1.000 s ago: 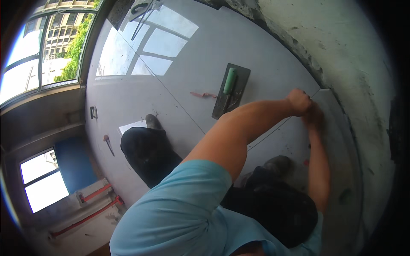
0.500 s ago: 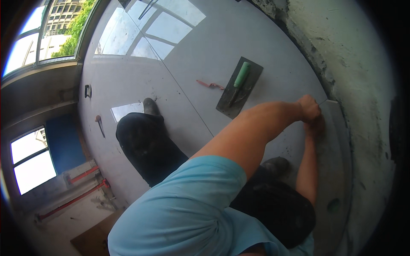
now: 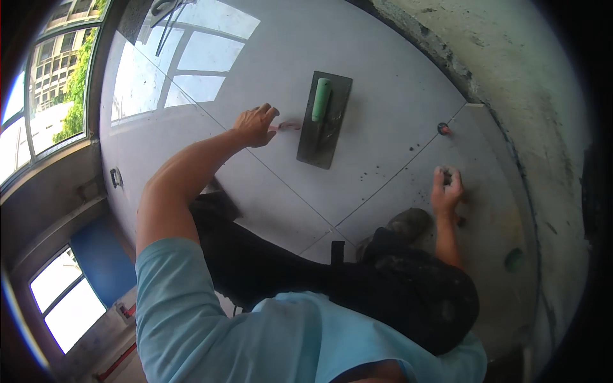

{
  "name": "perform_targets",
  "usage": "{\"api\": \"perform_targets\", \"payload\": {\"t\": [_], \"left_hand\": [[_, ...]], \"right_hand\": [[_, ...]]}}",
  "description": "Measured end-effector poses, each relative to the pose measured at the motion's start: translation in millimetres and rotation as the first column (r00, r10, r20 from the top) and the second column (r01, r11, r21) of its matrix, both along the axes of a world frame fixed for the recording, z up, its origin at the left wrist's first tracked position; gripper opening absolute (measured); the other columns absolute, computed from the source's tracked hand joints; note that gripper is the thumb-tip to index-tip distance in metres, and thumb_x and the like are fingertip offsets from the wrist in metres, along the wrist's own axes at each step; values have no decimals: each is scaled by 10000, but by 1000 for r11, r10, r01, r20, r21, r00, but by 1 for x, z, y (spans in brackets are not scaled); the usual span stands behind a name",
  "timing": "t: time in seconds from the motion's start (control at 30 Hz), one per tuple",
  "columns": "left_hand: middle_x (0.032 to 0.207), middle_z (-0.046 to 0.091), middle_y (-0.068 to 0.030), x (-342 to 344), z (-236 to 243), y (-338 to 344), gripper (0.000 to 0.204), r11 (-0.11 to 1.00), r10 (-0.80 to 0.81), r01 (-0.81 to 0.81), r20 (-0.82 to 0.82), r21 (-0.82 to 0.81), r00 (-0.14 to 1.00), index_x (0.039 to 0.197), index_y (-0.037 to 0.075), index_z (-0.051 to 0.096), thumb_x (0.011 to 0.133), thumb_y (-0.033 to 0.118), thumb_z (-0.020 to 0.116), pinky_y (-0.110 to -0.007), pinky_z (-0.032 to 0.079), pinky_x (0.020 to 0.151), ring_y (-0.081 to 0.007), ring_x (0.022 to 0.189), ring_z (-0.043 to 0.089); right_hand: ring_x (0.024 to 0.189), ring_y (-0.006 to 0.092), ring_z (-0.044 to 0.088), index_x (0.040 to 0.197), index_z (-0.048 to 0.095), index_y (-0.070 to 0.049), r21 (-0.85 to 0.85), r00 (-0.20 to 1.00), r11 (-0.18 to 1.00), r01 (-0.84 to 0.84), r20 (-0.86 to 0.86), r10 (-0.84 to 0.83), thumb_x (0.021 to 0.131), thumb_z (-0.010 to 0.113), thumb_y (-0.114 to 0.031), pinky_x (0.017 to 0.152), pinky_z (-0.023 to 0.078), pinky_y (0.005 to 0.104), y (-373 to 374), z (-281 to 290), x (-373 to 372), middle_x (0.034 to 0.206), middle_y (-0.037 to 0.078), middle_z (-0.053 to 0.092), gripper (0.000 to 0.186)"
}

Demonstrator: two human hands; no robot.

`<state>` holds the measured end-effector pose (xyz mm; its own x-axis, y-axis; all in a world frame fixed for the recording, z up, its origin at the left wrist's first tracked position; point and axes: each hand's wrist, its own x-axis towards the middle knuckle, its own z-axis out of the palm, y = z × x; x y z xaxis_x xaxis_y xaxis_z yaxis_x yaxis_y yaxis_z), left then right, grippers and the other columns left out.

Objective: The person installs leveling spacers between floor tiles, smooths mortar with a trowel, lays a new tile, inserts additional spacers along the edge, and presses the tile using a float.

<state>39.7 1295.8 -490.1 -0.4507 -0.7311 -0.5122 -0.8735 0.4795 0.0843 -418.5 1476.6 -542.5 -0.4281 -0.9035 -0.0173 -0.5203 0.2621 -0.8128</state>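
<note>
My left hand (image 3: pixel 254 127) is over a thin pink tool (image 3: pixel 286 126) on the tiles, its bent fingers apart; whether it touches the tool I cannot tell. Right of that lies a flat steel trowel (image 3: pixel 304 154) with a green handle (image 3: pixel 321 97). My right hand (image 3: pixel 447 185) is low over the right-hand tiles, fingers curled round something small and dark that I cannot make out. Just above it, a small round dark and red piece (image 3: pixel 444 129) sits on a tile seam (image 3: pixel 415 156), with dark crumbs scattered nearby.
Glossy grey tiles (image 3: pixel 389 102) meet a rough wall (image 3: pixel 511 64) on the right. My knees and boot (image 3: pixel 408 223) are below. A suction lifter (image 3: pixel 162 11) lies at the top, a small metal tool (image 3: pixel 116 177) at the left, beside window walls (image 3: pixel 96 191).
My hands, together at the right seam before, have parted: the left swung across to the pink tool, the right drew down. The small red piece now shows on the seam.
</note>
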Motion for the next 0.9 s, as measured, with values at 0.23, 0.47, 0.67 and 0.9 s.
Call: {"api": "perform_targets", "payload": {"t": [0.23,0.47,0.67,0.9], "left_hand": [[882,664,-197,22,-22,34,159,960,84,-148,260,237,962,860,29,614,835,185,625,-488,517,764,-382,881,651],[815,712,-69,-203,71,67,248,425,787,-262,-210,866,580,957,-41,672,908,195,614,-261,526,663,-116,714,665],[866,715,-138,-298,41,62,425,718,676,-264,-553,645,486,1057,-43,682,855,331,684,-289,525,714,-158,754,672],[985,715,-177,-292,0,11,362,908,418,-310,-578,281,701,1049,-23,693,816,250,649,-353,541,796,-262,838,709]], "right_hand": [[662,253,632,895,626,-51,-21,859,900,-436,289,423,834,693,-173,607,491,342,-17,46,62,794,93,653,152],[904,370,670,1239,492,-46,-58,798,857,-512,338,499,864,674,-170,831,518,403,-10,79,73,984,149,688,435],[866,364,664,1189,539,-30,-45,983,982,-183,14,184,880,606,-83,732,525,428,-42,62,9,974,174,678,320],[951,348,648,1078,586,-82,546,886,830,-117,-321,336,934,502,-355,817,501,467,-88,20,-90,976,154,688,320]]}}
